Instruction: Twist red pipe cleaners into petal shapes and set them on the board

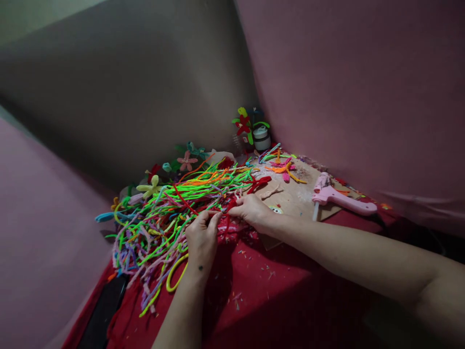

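The right hand [252, 212] has its thumb and finger pressed together, pinching a red pipe cleaner [231, 205]. The left hand [203, 230] is pinching it too, with its finger and thumb tips meeting at the red piece's left side. So the red piece sits right between the two grips: just right of the left one and just left of the right one. Neither hand is clearly nearer. It is bent, and one bit hangs down, so I can't tell which way its long side runs.

Just past the right hand is a red bow-like shape [258, 183]. To the left lies a big messy heap of pipe cleaners [203, 186]. To the right, a pink glue gun [343, 198] lies partly on a brown board [300, 196]. All this is on the red-covered tabletop [261, 295]. At the back, a red fuzzy flower [243, 125] stands beside a lidded jar [262, 139].
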The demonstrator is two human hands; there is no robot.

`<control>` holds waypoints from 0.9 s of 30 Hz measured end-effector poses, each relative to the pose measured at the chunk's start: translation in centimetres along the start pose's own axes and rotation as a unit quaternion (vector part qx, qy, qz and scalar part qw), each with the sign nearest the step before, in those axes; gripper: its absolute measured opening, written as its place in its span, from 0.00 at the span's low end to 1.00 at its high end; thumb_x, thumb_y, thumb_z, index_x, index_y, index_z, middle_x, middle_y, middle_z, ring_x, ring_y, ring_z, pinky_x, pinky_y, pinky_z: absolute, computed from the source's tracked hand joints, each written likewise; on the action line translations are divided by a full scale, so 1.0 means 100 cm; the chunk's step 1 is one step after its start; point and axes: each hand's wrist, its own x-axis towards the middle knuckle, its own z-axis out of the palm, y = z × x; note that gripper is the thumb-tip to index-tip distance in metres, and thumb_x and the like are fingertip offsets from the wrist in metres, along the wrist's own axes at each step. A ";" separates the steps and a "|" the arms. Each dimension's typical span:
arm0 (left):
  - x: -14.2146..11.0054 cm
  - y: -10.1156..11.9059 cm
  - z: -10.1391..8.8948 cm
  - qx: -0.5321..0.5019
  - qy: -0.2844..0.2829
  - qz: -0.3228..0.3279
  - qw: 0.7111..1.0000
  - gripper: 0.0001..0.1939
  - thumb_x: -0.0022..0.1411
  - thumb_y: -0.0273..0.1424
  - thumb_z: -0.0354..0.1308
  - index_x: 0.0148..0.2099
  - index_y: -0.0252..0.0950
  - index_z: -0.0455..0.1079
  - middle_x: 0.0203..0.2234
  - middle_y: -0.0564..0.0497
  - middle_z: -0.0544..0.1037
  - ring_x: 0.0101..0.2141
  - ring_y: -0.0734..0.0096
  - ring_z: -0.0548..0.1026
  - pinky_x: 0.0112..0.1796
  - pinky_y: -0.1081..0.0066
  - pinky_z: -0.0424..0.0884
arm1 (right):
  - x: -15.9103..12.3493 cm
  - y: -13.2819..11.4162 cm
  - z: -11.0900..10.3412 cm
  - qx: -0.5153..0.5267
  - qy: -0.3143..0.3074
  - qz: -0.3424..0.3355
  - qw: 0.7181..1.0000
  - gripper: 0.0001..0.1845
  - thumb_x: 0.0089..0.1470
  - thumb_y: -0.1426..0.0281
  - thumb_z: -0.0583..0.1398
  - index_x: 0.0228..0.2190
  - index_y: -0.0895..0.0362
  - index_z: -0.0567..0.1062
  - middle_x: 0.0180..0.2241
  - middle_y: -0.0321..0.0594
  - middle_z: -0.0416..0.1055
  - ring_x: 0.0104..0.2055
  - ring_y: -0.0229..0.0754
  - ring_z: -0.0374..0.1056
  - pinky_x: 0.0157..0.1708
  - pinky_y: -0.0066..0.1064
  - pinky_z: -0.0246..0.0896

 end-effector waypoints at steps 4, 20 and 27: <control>-0.008 -0.002 0.006 0.139 0.044 0.145 0.979 0.08 0.57 0.34 0.54 0.28 0.37 0.69 0.22 0.51 0.74 0.25 0.70 0.69 0.29 0.72 0.60 | 0.000 0.003 0.001 -0.035 0.002 -0.019 0.999 0.07 0.36 0.77 0.59 0.13 0.60 0.67 0.10 0.31 0.62 0.13 0.30 0.54 0.14 0.23 0.45; 0.009 -0.001 -0.018 -0.295 -0.179 -0.154 0.926 0.11 0.48 0.37 0.62 0.28 0.33 0.71 0.21 0.54 0.71 0.23 0.77 0.66 0.28 0.75 0.62 | -0.012 -0.009 0.003 0.066 -0.079 -0.103 0.989 0.04 0.39 0.71 0.61 0.22 0.61 0.72 0.19 0.31 0.67 0.21 0.30 0.58 0.25 0.24 0.52; 0.007 -0.004 -0.010 -0.343 -0.227 -0.181 0.893 0.11 0.46 0.33 0.65 0.31 0.31 0.71 0.21 0.54 0.71 0.22 0.80 0.65 0.27 0.77 0.60 | -0.013 -0.009 0.001 -0.178 -0.011 -0.281 0.943 0.05 0.46 0.75 0.56 0.21 0.60 0.72 0.24 0.36 0.68 0.30 0.36 0.61 0.33 0.28 0.54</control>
